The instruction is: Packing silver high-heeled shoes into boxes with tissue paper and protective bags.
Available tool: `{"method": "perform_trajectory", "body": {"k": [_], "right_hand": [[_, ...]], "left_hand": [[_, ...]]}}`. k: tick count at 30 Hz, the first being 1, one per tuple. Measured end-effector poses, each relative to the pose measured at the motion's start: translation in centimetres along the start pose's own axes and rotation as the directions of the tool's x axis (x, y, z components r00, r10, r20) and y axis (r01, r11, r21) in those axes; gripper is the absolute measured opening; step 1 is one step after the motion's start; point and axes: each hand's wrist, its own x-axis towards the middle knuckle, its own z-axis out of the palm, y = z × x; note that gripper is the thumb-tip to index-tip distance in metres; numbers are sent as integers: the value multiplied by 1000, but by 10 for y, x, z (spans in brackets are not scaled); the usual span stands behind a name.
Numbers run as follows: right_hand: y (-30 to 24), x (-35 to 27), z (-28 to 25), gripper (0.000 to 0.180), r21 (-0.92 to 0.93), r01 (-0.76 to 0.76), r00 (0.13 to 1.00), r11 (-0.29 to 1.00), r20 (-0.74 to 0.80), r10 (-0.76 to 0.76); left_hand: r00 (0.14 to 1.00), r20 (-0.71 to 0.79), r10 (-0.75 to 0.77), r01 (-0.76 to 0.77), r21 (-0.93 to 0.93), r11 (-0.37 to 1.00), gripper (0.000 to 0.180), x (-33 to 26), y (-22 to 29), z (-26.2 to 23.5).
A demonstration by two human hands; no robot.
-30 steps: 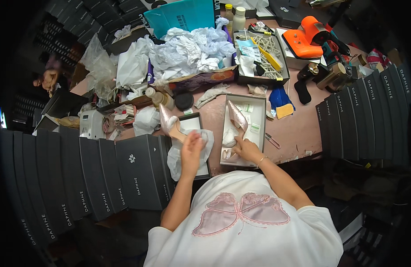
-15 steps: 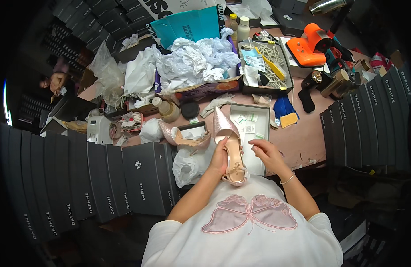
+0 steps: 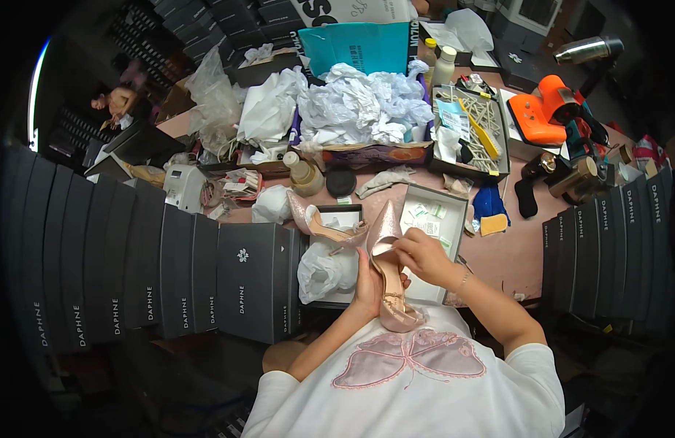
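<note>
Over cluttered table [image 3: 513,255], both hands' grip holds pink shoe [image 3: 387,274].

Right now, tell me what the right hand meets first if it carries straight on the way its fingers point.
The right hand points left, fingertips already on the glossy pink pointed-toe shoe. Beyond it, probably the second pink high-heeled shoe; depth is unclear.
</note>
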Motion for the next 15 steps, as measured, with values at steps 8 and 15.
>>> {"method": "perform_trajectory", "body": {"k": [8, 15], "right_hand": [[-19, -37, -18, 21, 595, -713, 638, 371, 332, 695], [-46, -15, 7, 10, -33, -323, 942, 946, -103, 318]], "left_hand": [[990, -71, 118, -109, 118, 987, 74, 1, -5, 17], [998, 18, 68, -70, 129, 989, 62, 1, -5, 16]]}}
